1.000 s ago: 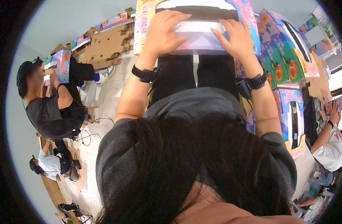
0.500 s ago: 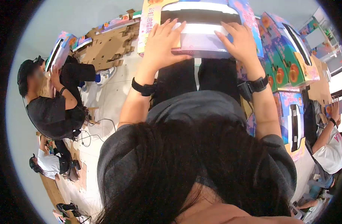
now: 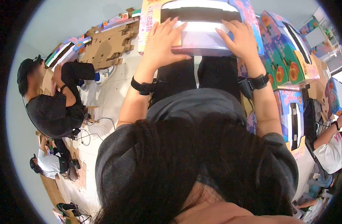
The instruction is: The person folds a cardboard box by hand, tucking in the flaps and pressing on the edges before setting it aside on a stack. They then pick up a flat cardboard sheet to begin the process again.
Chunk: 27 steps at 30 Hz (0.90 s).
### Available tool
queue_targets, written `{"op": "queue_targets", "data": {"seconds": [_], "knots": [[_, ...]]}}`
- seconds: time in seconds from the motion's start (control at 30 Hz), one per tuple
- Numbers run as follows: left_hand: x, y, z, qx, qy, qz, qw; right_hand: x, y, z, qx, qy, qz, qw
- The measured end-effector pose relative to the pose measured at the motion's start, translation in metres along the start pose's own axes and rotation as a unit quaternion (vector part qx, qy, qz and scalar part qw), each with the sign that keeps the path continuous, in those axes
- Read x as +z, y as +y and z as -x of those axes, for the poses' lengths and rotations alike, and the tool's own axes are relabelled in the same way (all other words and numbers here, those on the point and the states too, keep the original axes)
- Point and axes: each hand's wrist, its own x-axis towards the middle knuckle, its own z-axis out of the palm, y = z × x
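A printed cardboard gift box (image 3: 204, 46) with a black carrying handle (image 3: 201, 15) lies across my lap at the top of the view. My left hand (image 3: 163, 43) rests flat on its near left part, fingers spread and thumb along the near edge. On the near right part lies my right hand (image 3: 239, 39), its fingers apart and pointing toward the handle. Both hands touch the white and purple top panel. Neither one is wrapped round the handle. The far side of the box is cut off by the view.
Similar gift boxes (image 3: 290, 65) are stacked close on my right. Flattened brown cardboard (image 3: 107, 44) lies on the floor at the far left. A seated person in black (image 3: 51, 112) handles another box there. Cables (image 3: 100, 121) trail across the floor beside that person.
My hands stay on the box with hardly any movement. The person on the left has lowered their box to a flatter position. At the far right, another person's hand and box have shifted.
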Motion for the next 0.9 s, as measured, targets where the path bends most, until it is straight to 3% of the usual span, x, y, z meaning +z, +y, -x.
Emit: {"op": "queue_targets", "data": {"seconds": [0.6,0.7,0.8,0.9], "knots": [[-0.002,0.006,0.004,-0.003,0.01,0.003,1.0,0.001,-0.003,0.005,-0.008,0.029,0.014,0.999],[-0.01,0.019,0.002,-0.018,0.098,0.085,0.991,-0.005,-0.009,0.007,-0.006,0.055,0.015,0.998],[-0.006,0.004,0.019,-0.009,0.177,-0.002,0.984,-0.008,-0.006,0.009,0.006,0.071,0.013,0.997],[0.008,-0.007,0.033,-0.13,0.27,-0.052,0.953,-0.007,0.006,0.013,0.028,0.038,-0.007,0.999]]}}
